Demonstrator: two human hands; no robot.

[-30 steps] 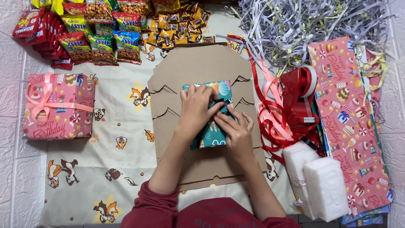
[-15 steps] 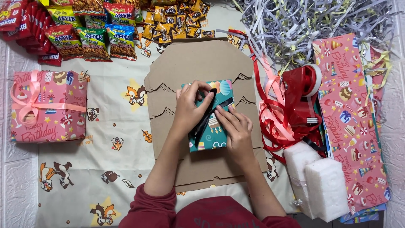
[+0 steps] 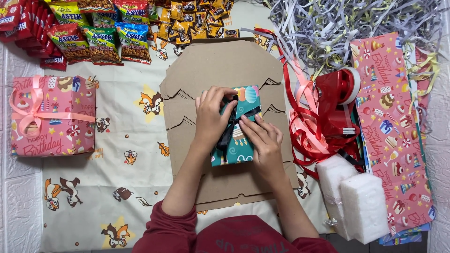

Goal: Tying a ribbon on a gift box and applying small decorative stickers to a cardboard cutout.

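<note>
I see the teal wrapped box (image 3: 236,129) lying on the cardboard sheets (image 3: 220,70); looks light, stiff, paper slick, so I'd hold its edges. Black ribbon (image 3: 229,133) is soft and slippery. My left hand (image 3: 211,117) pinches the ribbon closed; my right hand (image 3: 265,143) presses it, fingers half curled.

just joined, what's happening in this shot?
A person is working a black ribbon across a small teal-wrapped gift box lying on flattened cardboard. The left hand pinches the ribbon on top of the box, and the right hand presses down beside it. A finished pink gift box sits to the left, a red tape dispenser to the right.
</note>
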